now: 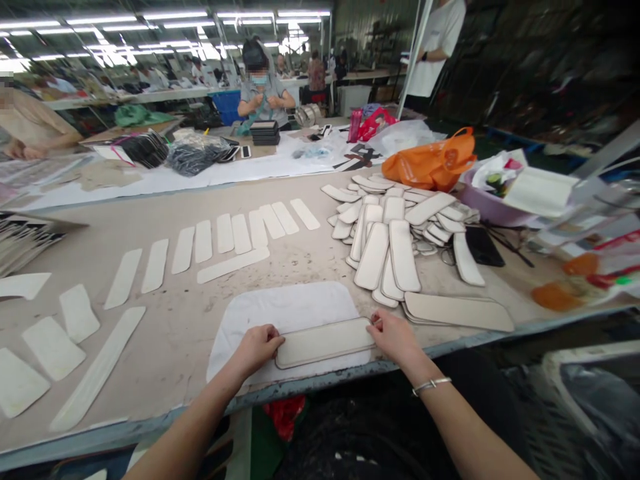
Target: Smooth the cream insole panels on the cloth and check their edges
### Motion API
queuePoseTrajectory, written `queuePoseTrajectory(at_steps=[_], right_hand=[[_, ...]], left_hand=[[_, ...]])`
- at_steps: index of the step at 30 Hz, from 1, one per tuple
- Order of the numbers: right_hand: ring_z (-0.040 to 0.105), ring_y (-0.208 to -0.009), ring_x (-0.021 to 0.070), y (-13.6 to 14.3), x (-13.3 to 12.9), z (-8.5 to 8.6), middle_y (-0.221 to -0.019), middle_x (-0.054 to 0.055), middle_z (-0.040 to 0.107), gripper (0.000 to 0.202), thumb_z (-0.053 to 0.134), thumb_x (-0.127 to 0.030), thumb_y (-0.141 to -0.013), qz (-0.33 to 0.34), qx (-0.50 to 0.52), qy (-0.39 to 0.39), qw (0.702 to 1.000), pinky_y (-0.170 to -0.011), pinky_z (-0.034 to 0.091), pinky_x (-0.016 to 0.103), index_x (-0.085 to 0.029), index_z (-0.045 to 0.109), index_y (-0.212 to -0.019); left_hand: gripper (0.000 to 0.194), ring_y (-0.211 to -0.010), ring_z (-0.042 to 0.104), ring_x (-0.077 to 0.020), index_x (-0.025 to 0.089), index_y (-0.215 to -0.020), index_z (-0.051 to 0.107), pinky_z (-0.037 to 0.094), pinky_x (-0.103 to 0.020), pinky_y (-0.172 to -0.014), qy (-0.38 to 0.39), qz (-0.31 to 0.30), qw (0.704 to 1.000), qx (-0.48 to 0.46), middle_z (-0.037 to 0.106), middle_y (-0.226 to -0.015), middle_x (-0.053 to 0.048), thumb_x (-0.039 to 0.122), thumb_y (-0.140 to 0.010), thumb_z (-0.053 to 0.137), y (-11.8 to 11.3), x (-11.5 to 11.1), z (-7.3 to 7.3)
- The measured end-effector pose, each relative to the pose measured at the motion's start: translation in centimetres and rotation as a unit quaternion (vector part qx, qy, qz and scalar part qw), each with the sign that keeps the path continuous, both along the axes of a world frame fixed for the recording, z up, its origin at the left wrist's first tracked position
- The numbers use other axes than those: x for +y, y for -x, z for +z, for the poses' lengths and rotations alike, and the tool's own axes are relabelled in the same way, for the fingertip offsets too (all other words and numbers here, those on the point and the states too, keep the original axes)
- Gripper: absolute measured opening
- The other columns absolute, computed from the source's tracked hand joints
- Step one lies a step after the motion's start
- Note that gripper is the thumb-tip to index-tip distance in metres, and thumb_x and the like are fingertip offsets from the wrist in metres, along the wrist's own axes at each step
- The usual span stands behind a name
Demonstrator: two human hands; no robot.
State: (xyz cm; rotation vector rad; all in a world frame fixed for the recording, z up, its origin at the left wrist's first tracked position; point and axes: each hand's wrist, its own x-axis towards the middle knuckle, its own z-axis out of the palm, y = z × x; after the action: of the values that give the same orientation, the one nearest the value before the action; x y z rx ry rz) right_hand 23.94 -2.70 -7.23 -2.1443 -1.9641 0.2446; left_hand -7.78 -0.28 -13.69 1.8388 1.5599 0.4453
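Observation:
A long cream padded strip (325, 341) with rounded ends lies on a white cloth pad (287, 308) near the table's front edge. My left hand (257, 347) presses its left end with curled fingers. At the strip's right end my right hand (395, 337) pinches the edge; a silver bracelet is on that wrist. A heap of similar cream pieces (395, 233) lies just beyond my right hand.
A row of cream strips (225, 240) lies across the beige table (165, 333), with larger cut shapes (50, 347) at left. An orange bag (433, 163), a purple basin (483, 203) and a black phone (483, 245) sit at right. Other people work at far tables.

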Motion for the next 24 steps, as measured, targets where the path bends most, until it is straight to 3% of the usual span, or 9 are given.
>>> queuePoseTrajectory(at_steps=[10, 24], right_hand=[[0.06, -0.07, 0.0174, 0.17, 0.05, -0.42, -0.073, 0.004, 0.067, 0.011, 0.05, -0.019, -0.08, -0.012, -0.011, -0.005, 1.0, -0.064, 0.035, 0.027, -0.018, 0.056, -0.088], [0.059, -0.067, 0.0143, 0.01, 0.43, -0.72, -0.072, 0.001, 0.066, 0.015, 0.053, -0.017, -0.076, -0.032, 0.006, 0.001, 0.999, -0.063, 0.035, 0.024, -0.018, 0.057, -0.09]], left_hand=[[0.016, -0.073, 0.059, -0.0197, 0.017, -0.073, 0.056, 0.036, -0.027, -0.066, -0.053, -0.016, 0.993, 0.103, 0.063, -0.07, -0.005, 0.027, -0.083, 0.049, -0.73, 0.12, -0.69], [0.014, -0.075, 0.06, -0.0169, 0.017, -0.076, 0.058, 0.036, -0.024, -0.067, -0.047, -0.012, 0.992, 0.117, 0.065, -0.075, -0.004, 0.026, -0.084, 0.05, -0.9, -0.06, -0.29]])
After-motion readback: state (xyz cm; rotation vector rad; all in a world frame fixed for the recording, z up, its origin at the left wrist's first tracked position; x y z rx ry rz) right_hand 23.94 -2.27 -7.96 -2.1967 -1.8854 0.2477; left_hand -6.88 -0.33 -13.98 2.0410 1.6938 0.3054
